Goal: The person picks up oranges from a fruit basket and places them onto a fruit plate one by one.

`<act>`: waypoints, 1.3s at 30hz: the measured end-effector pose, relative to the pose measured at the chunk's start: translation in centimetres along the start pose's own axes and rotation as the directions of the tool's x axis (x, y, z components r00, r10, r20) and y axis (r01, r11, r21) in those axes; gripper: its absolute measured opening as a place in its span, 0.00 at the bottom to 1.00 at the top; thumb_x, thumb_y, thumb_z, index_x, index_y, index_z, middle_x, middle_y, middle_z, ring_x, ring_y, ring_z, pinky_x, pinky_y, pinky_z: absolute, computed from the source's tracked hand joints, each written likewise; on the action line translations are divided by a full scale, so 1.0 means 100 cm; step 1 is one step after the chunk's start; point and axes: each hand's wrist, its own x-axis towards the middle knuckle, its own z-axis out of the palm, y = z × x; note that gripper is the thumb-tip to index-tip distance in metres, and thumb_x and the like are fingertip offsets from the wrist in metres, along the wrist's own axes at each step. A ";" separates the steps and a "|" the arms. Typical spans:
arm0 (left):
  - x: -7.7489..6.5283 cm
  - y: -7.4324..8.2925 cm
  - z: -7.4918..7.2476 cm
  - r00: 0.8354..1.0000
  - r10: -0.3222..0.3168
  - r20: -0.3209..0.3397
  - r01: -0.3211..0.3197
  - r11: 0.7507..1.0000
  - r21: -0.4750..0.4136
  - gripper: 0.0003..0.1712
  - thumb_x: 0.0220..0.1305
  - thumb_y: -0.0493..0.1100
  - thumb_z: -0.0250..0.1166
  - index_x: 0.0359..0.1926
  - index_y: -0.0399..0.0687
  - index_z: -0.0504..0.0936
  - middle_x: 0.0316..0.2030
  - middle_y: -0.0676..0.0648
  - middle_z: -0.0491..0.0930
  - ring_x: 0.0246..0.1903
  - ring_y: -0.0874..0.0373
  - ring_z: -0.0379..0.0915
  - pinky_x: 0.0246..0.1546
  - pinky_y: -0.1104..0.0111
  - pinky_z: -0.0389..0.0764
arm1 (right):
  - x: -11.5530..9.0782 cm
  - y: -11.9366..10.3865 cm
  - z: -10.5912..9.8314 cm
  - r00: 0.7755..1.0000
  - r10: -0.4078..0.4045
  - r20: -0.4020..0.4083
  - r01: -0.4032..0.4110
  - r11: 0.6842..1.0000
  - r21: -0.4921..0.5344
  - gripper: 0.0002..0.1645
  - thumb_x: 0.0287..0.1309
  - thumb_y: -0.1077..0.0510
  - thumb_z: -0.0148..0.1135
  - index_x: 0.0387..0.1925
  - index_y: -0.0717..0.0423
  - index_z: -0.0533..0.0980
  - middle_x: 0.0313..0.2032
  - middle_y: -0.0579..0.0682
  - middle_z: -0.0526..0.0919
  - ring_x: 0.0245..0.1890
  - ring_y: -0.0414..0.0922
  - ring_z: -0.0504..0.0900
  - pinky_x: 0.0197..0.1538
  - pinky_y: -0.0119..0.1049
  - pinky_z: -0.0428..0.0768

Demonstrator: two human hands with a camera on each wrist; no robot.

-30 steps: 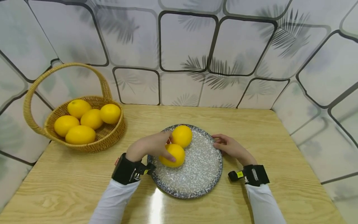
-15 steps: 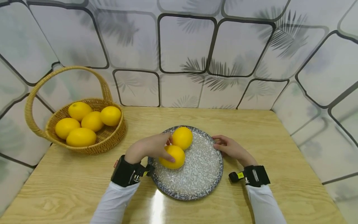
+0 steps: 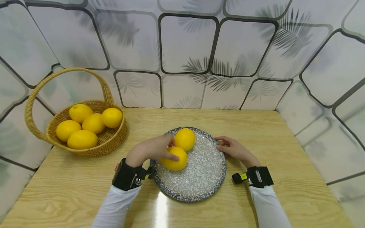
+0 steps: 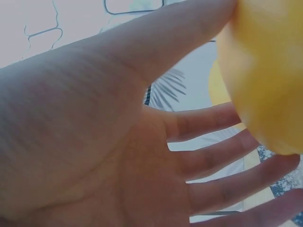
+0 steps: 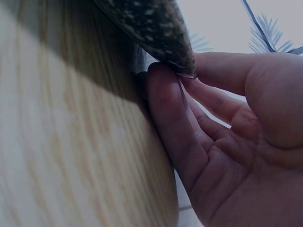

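Note:
A speckled grey plate (image 3: 203, 177) with a dark blue rim lies on the wooden table, carrying two yellow lemons. My left hand (image 3: 155, 148) reaches over its left side and grips the nearer lemon (image 3: 179, 155) between thumb and fingers. In the left wrist view that lemon (image 4: 270, 75) fills the upper right, against the thumb and fingertips. The other lemon (image 3: 185, 139) sits just behind it on the plate. At the right edge, my right hand (image 3: 233, 149) pinches the plate's rim; the right wrist view has the rim (image 5: 163, 40) between thumb and fingers.
A wicker basket (image 3: 118, 136) with a tall arched handle stands at the back left, holding several lemons (image 3: 82, 139). Patterned wall panels (image 3: 188, 44) rise along the table's back and both sides. Camera straps circle both wrists.

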 end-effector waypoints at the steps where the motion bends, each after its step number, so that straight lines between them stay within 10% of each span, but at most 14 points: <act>1: 0.000 0.000 0.000 1.000 0.003 -0.002 -0.003 1.000 0.003 0.35 0.63 0.57 0.72 0.60 0.40 0.73 0.57 0.40 0.78 0.52 0.51 0.76 0.55 0.57 0.78 | 0.000 0.000 0.000 1.000 0.000 0.000 0.000 1.000 -0.001 0.31 0.74 0.51 0.57 0.72 0.59 0.66 0.56 0.64 0.81 0.45 0.45 0.81 0.44 0.34 0.81; 25: -0.026 -0.023 -0.023 0.987 0.054 -0.153 -0.043 0.996 0.077 0.21 0.76 0.55 0.57 0.56 0.44 0.78 0.51 0.44 0.83 0.47 0.53 0.80 0.48 0.58 0.82 | -0.001 0.002 -0.003 1.000 -0.019 0.005 0.019 1.000 -0.005 0.31 0.74 0.52 0.56 0.72 0.59 0.66 0.56 0.65 0.81 0.43 0.43 0.80 0.43 0.34 0.81; 39: -0.058 -0.070 -0.075 0.906 -0.047 -0.420 0.163 0.956 0.246 0.23 0.78 0.49 0.52 0.61 0.35 0.74 0.60 0.30 0.74 0.56 0.36 0.75 0.54 0.44 0.78 | -0.001 0.000 -0.002 1.000 -0.025 0.001 0.025 1.000 -0.009 0.31 0.74 0.52 0.56 0.72 0.61 0.66 0.56 0.65 0.81 0.45 0.45 0.81 0.44 0.34 0.81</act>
